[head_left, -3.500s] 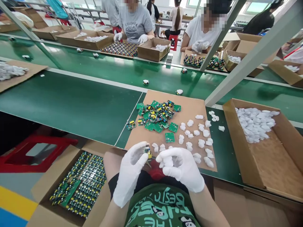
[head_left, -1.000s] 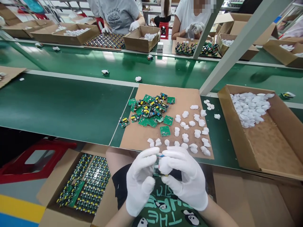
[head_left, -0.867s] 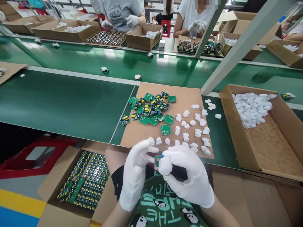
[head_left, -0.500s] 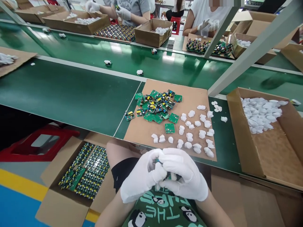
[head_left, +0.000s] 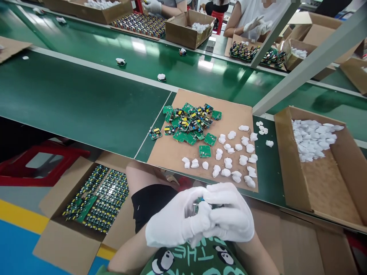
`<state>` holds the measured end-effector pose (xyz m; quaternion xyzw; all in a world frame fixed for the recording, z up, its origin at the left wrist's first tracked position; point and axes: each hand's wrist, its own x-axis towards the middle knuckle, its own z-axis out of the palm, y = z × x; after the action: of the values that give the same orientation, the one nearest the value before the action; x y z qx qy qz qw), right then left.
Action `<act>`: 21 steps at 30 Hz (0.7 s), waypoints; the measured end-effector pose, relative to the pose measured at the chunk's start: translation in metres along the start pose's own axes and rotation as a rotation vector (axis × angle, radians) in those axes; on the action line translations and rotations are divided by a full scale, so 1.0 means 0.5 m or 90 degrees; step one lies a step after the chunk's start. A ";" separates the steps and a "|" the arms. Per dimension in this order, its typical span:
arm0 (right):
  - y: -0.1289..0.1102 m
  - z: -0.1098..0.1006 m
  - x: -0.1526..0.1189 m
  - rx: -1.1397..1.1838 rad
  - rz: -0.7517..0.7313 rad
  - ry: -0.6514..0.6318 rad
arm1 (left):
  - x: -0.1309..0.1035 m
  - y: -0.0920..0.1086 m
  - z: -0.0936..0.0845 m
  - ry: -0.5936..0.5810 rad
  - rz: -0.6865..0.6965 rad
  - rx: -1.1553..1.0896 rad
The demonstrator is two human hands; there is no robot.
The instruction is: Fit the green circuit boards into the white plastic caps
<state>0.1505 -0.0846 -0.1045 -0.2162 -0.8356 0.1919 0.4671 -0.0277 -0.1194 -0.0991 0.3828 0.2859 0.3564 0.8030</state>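
Note:
My left hand and my right hand, both in white gloves, meet above my lap. Their fingers close round a small circuit board, mostly hidden, with only bits of green and blue showing between them. Beyond my hands lies a cardboard sheet bearing a heap of green circuit boards with yellow and black parts. Small folded white pieces are spread over its right part. One board rests at the sheet's left edge.
An open carton of white pieces stands at the right. Down at the left, a box holds rows of boards. Wrapped boards sit on the green conveyor. A slanted metal post rises at the right. Other people's gloved hands show across it.
The view has shifted slightly. Both my hands stay together on the board, their fingers now closer over it. Wrapped boards on the conveyor appear further left in view.

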 end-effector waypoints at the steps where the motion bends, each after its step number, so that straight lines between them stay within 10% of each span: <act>1: -0.001 -0.002 -0.001 -0.001 0.011 -0.019 | 0.001 0.003 0.002 0.012 0.013 0.025; 12: 0.005 0.001 -0.021 -0.089 -0.038 0.005 | 0.015 0.022 0.029 0.072 0.016 0.126; 21: 0.001 -0.013 -0.002 -0.021 0.008 -0.029 | 0.012 0.020 0.016 0.040 0.009 -0.081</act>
<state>0.1566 -0.0842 -0.1024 -0.2246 -0.8478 0.1856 0.4430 -0.0218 -0.1138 -0.0877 0.3216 0.2854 0.3912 0.8137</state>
